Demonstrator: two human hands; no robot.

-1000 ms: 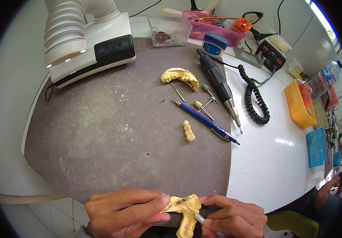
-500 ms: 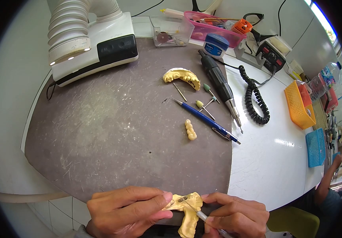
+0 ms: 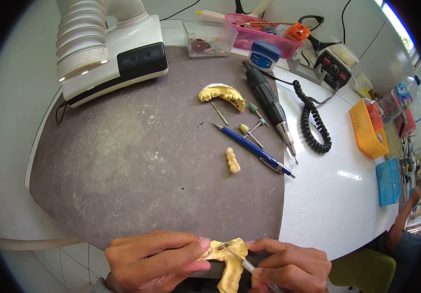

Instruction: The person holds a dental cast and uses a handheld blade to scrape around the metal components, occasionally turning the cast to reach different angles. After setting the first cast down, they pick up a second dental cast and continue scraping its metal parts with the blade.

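Our left hand (image 3: pixel 154 256) pinches one end of the yellow cast (image 3: pixel 229 274); our right hand (image 3: pixel 291 267) is closed pen-fashion on a slim metal tool (image 3: pixel 248 266), its tip at the cast's dark patch (image 3: pixel 223 246). Neither hold has visibly shifted in the last half-second, so work seems settled on that spot. The cast is at the brown mat's (image 3: pixel 122 171) near edge; beyond lie joined tooth-shaped units (image 3: pixel 232 161) and a blue pencil (image 3: pixel 249 146).
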